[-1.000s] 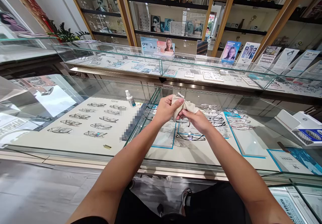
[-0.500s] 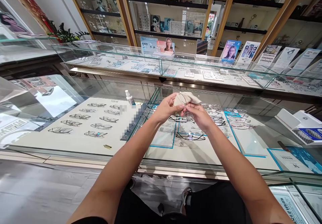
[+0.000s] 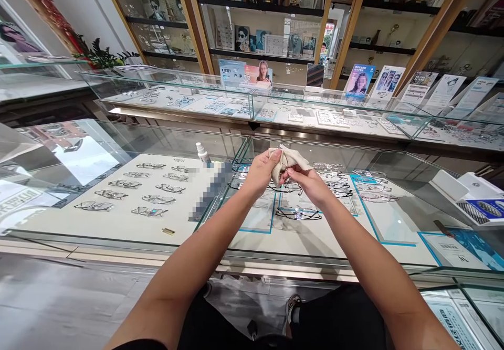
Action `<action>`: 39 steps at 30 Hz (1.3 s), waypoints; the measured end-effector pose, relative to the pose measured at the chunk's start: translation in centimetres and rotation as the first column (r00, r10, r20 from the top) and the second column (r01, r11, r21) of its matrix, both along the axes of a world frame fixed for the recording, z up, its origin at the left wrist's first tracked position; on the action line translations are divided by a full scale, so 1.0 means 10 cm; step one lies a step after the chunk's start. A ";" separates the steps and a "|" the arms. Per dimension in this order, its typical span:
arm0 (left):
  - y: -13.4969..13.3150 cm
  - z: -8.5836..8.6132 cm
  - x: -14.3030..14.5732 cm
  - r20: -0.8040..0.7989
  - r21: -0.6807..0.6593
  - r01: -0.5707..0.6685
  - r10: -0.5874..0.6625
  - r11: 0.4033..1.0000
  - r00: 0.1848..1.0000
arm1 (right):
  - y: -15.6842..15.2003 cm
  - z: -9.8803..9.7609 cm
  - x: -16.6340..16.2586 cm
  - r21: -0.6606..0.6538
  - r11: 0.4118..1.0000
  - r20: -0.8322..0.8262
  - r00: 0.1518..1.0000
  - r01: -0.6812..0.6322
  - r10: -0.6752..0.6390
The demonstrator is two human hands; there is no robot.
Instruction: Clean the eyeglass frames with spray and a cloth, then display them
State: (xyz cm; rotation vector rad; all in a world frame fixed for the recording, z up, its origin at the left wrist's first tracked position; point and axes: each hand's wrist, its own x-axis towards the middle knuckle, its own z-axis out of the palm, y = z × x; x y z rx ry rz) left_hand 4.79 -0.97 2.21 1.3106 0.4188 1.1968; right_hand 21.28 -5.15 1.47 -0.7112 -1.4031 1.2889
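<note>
Above the glass display counter [image 3: 118, 245], my left hand [image 3: 260, 170] is closed on a beige cleaning cloth [image 3: 289, 157], wrapped around part of a thin-framed pair of glasses [image 3: 294, 186]. My right hand [image 3: 309, 182] pinches the glasses and the cloth's edge from the right. The two hands touch each other. Most of the glasses' frame is hidden by the cloth and my fingers. A dark pair of glasses [image 3: 297, 214] lies in the case just below my hands.
A small white spray bottle [image 3: 203, 154] stands on the counter left of my hands. Rows of glasses [image 3: 134, 187] lie inside the case. White boxes [image 3: 468, 195] sit at the right. A second glass counter [image 3: 252, 98] with brochures [image 3: 360, 81] runs behind, shelves beyond it.
The cloth has been bunched more tightly between my hands and shifted slightly over the glasses. My hands stay at the same spot over the counter.
</note>
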 end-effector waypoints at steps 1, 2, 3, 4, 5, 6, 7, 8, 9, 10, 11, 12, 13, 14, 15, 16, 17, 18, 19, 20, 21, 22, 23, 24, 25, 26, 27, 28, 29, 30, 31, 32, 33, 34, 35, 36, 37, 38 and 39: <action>0.03 -0.01 0.00 0.024 -0.025 0.014 -0.013 1.000 1.000 | 0.01 0.01 0.01 -0.010 1.000 -0.011 1.000 0.000 0.000; 0.07 -0.03 0.00 0.051 -0.049 0.017 -0.014 0.999 0.999 | 0.01 0.01 0.03 -0.018 1.000 -0.021 1.000 0.002 -0.002; 0.10 -0.04 0.00 0.080 -0.070 0.008 -0.002 0.998 0.997 | 0.02 0.03 0.06 -0.022 1.000 -0.035 0.999 0.009 -0.009; 0.14 -0.05 -0.01 0.106 -0.090 -0.005 0.014 0.996 0.994 | 0.02 0.04 0.09 -0.021 0.999 -0.055 0.998 0.025 -0.026; 0.17 -0.06 -0.01 0.122 -0.108 -0.014 0.028 0.994 0.992 | 0.03 0.06 0.12 -0.015 0.998 -0.083 0.995 0.054 -0.055; 0.19 -0.07 -0.02 0.126 -0.123 -0.019 0.034 0.992 0.991 | 0.04 0.07 0.16 -0.001 0.995 -0.116 0.988 0.100 -0.100; 0.20 -0.08 -0.02 0.120 -0.133 -0.017 0.033 0.991 0.992 | 0.05 0.08 0.19 0.017 0.987 -0.145 0.977 0.159 -0.155; 0.21 -0.09 -0.02 0.107 -0.140 -0.012 0.027 0.990 0.994 | 0.07 0.08 0.22 0.038 0.974 -0.168 0.962 0.224 -0.215; 0.20 -0.09 -0.02 0.089 -0.144 -0.003 0.016 0.990 0.996 | 0.08 0.08 0.24 0.058 0.956 -0.185 0.944 0.288 -0.273; 0.18 -0.10 -0.01 0.067 -0.147 0.012 -0.002 0.989 0.998 | 0.10 0.07 0.25 0.075 0.937 -0.193 0.927 0.340 -0.321; 0.16 -0.10 0.00 0.043 -0.150 0.031 -0.024 0.988 0.999 | 0.12 0.06 0.25 0.086 0.923 -0.196 0.914 0.376 -0.354; 0.13 -0.10 0.01 0.019 -0.151 0.051 -0.048 0.987 0.999 | 0.13 0.05 0.24 0.087 0.916 -0.198 0.908 0.392 -0.370; 0.10 -0.11 0.02 -0.008 -0.151 0.071 -0.073 0.986 0.997 | 0.14 0.03 0.23 0.078 0.917 -0.201 0.907 0.392 -0.371; 0.07 -0.11 0.03 -0.034 -0.149 0.090 -0.096 0.985 0.995 | 0.14 0.02 0.21 0.060 0.922 -0.206 0.908 0.384 -0.365; 0.05 -0.11 0.04 -0.058 -0.144 0.107 -0.116 0.984 0.992 | 0.14 0.02 0.20 0.039 0.928 -0.209 0.911 0.371 -0.356; 0.02 -0.11 0.05 -0.080 -0.137 0.121 -0.133 0.983 0.988 | 0.14 0.01 0.18 0.016 0.934 -0.211 0.914 0.357 -0.346; 0.00 -0.12 0.06 -0.099 -0.129 0.134 -0.148 0.983 0.984 | 0.13 0.02 0.17 -0.005 0.939 -0.214 0.917 0.344 -0.337; -0.01 -0.12 0.07 -0.117 -0.122 0.146 -0.161 0.982 0.980 | 0.12 0.02 0.16 -0.025 0.943 -0.219 0.918 0.332 -0.329; -0.02 -0.13 0.08 -0.133 -0.116 0.158 -0.173 0.981 0.976 | 0.11 0.03 0.16 -0.044 0.946 -0.227 0.919 0.321 -0.322; -0.03 -0.13 0.08 -0.149 -0.113 0.168 -0.184 0.979 0.972 | 0.10 0.03 0.15 -0.060 0.949 -0.236 0.920 0.309 -0.314; -0.04 -0.14 0.09 -0.163 -0.110 0.178 -0.194 0.978 0.967 | 0.09 0.04 0.15 -0.075 0.952 -0.243 0.921 0.296 -0.305; -0.04 -0.15 0.10 -0.176 -0.106 0.188 -0.204 0.976 0.963 | 0.09 0.04 0.15 -0.088 0.954 -0.246 0.922 0.285 -0.298; -0.04 -0.16 0.11 -0.185 -0.102 0.195 -0.211 0.975 0.960 | 0.09 0.04 0.14 -0.097 0.956 -0.246 0.924 0.276 -0.292; -0.04 -0.17 0.12 -0.192 -0.095 0.198 -0.213 0.976 0.958 | 0.09 0.03 0.13 -0.104 0.957 -0.244 0.926 0.270 -0.287; -0.05 -0.17 0.12 -0.199 -0.084 0.197 -0.210 0.977 0.957 | 0.10 0.02 0.12 -0.110 0.958 -0.243 0.928 0.264 -0.284; -0.05 -0.17 0.12 -0.205 -0.073 0.192 -0.203 0.979 0.957 | 0.10 0.00 0.11 -0.117 0.959 -0.243 0.928 0.259 -0.281; -0.05 -0.17 0.12 -0.214 -0.064 0.184 -0.194 0.981 0.957 | 0.10 -0.01 0.09 -0.125 0.960 -0.248 0.929 0.252 -0.276; -0.05 -0.17 0.12 -0.224 -0.057 0.173 -0.182 0.983 0.957 | 0.10 -0.03 0.07 -0.136 0.960 -0.255 0.928 0.243 -0.271; -0.05 -0.17 0.12 -0.234 -0.049 0.161 -0.168 0.986 0.958 | 0.10 -0.04 0.06 -0.149 0.961 -0.261 0.928 0.232 -0.264; -0.05 -0.16 0.11 -0.240 -0.043 0.147 -0.153 0.988 0.959 | 0.10 -0.05 0.04 -0.162 0.962 -0.268 0.929 0.219 -0.256; -0.06 -0.16 0.11 -0.242 -0.038 0.132 -0.138 0.990 0.960 | 0.10 -0.06 0.03 -0.170 0.964 -0.274 0.930 0.206 -0.247; -0.06 -0.15 0.10 -0.241 -0.034 0.119 -0.124 0.992 0.962 | 0.10 -0.07 0.02 -0.172 0.966 -0.277 0.931 0.194 -0.236; -0.06 -0.15 0.10 -0.240 -0.033 0.108 -0.112 0.994 0.964 | 0.10 -0.07 0.02 -0.170 0.968 -0.278 0.934 0.183 -0.226; -0.06 -0.15 0.10 -0.237 -0.036 0.098 -0.104 0.995 0.966 | 0.10 -0.07 0.01 -0.165 0.971 -0.278 0.936 0.174 -0.215; -0.06 -0.14 0.10 -0.236 -0.044 0.090 -0.098 0.995 0.967 | 0.09 -0.07 0.01 -0.157 0.973 -0.278 0.938 0.167 -0.206; -0.06 -0.14 0.11 -0.233 -0.054 0.083 -0.093 0.995 0.968 | 0.09 -0.07 0.00 -0.151 0.975 -0.277 0.940 0.161 -0.198; -0.06 -0.14 0.11 -0.229 -0.065 0.077 -0.090 0.995 0.969 | 0.09 -0.07 0.00 -0.147 0.977 -0.275 0.942 0.156 -0.192; -0.06 -0.14 0.12 -0.224 -0.077 0.072 -0.088 0.994 0.971 | 0.09 -0.07 -0.01 -0.145 0.978 -0.272 0.944 0.152 -0.187; -0.06 -0.15 0.12 -0.218 -0.088 0.070 -0.088 0.994 0.972 | 0.09 -0.07 -0.01 -0.145 0.978 -0.268 0.946 0.148 -0.182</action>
